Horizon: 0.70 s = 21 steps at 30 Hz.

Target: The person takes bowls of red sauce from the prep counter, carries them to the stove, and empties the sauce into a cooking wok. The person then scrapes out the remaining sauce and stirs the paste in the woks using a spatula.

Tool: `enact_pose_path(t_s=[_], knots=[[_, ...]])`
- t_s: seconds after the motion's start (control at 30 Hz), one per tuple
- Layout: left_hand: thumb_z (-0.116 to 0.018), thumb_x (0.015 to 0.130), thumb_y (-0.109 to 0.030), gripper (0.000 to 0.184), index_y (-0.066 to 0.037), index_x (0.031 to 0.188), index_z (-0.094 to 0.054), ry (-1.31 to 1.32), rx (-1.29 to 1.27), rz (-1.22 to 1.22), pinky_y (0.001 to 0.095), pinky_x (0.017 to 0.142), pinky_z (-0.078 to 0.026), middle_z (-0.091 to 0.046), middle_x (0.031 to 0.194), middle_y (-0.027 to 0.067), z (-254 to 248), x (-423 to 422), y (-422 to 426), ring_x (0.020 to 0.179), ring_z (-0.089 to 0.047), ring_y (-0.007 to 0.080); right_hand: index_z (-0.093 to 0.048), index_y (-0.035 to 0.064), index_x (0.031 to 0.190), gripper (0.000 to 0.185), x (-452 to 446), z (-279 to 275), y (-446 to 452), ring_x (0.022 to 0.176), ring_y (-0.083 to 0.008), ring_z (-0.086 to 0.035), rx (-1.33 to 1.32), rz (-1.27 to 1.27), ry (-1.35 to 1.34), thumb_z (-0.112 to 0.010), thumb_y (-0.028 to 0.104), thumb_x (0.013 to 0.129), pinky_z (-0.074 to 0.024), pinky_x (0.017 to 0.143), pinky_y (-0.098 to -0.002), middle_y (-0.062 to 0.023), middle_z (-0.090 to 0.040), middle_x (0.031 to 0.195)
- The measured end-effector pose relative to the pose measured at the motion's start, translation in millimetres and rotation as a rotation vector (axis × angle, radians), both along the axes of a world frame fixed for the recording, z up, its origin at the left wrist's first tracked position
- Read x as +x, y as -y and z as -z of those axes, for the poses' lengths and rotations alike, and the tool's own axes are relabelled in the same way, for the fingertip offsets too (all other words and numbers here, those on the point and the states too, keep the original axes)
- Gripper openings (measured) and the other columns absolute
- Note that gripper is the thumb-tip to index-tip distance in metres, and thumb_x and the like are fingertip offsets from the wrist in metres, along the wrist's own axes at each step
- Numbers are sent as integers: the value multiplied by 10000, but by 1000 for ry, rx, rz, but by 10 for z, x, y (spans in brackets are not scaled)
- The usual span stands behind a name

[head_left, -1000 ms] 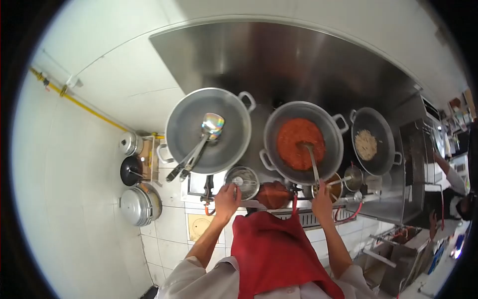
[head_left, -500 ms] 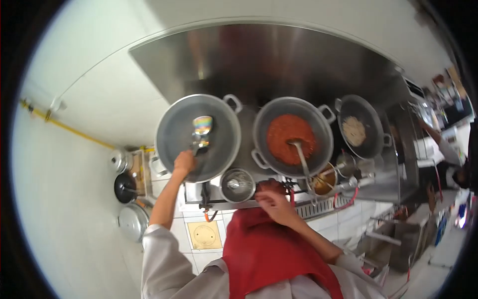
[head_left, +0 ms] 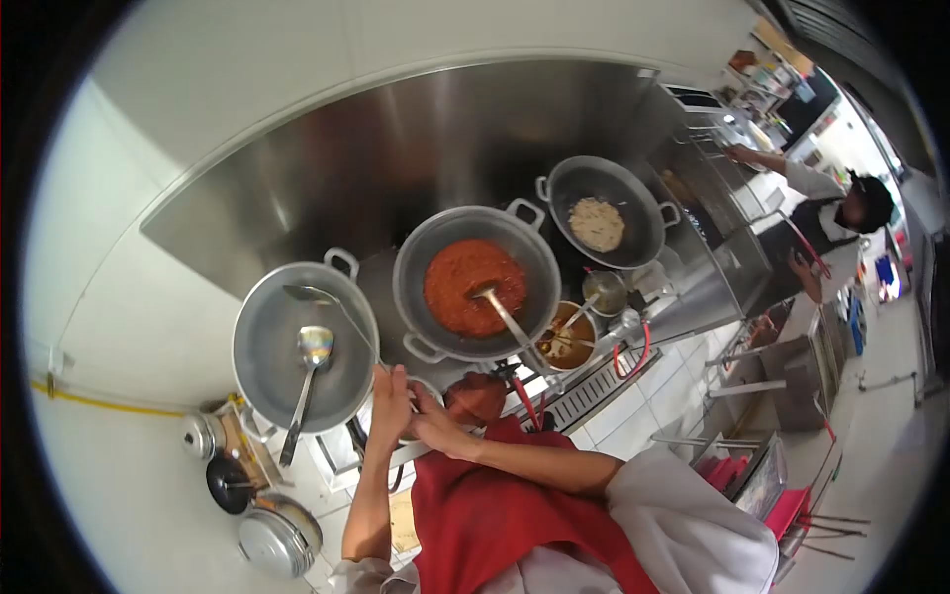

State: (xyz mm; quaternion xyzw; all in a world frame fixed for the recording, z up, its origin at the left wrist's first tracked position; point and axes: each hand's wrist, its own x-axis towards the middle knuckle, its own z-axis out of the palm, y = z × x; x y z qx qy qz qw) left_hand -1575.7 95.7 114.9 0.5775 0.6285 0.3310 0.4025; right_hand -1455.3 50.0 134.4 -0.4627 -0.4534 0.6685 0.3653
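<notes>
Hands together, just below the left pan [head_left: 259, 361]. Left hand [head_left: 390, 408] closed round the handle of a long turner [head_left: 324, 296], blade inside that pan. Right hand [head_left: 437, 428] against it, fingers curled; from my end I cannot tell what they pinch. Second turner [head_left: 315, 348] lies in the same pan, handle over the rim.

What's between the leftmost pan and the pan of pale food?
Between the leftmost pan and the pan of pale food stands the pan of red sauce, a long-handled utensil resting in it, as the head view shows.
</notes>
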Motion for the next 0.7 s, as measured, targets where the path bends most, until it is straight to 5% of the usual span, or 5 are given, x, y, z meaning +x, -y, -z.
enact_pose_path(t_s=[0.03,0.13,0.23,0.47,0.7], knots=[[-432,1084,-324,315,-13,1125,-461,7,12,21,407,804,-480,-589,964,161,-224,126,-20,865,-592,233,-336,94,1541,701,133,15,-40,658,-140,-576,237,188,70,-525,1,872,-450,523,-284,-43,-554,836],[-394,1102,-302,337,-48,1317,-442,346,-123,340,359,867,-479,-569,1164,127,-696,281,-3,1020,-595,213,-416,74,1525,679,1193,-716,-13,1188,-250,-576,-343,139,11,-514,52,854,-452,1023,-386,-185,-569,1355],[-499,1067,-206,294,-42,1312,-506,188,-98,179,328,907,-478,-573,1230,94,-665,-100,172,1065,-585,187,-426,101,1544,658,2811,-444,-111,722,-175,-612,582,374,573,-573,140,904,-512,687,-356,-28,-696,926],[-533,1057,-274,245,-60,1175,-550,73,-20,-454,278,655,-463,-633,1083,60,285,-1061,1041,862,-648,157,-550,82,1424,447,5355,-385,-395,871,-422,-695,331,272,1650,-537,231,1002,-566,746,-494,-261,-680,984],[-554,1044,-279,213,-71,1087,-564,-34,-122,-744,289,574,-435,-659,945,43,222,-476,1571,735,-661,156,-573,92,1392,421,6024,286,-890,893,-448,-684,295,247,1662,-525,242,1001,-566,756,-517,-262,-677,1036]])
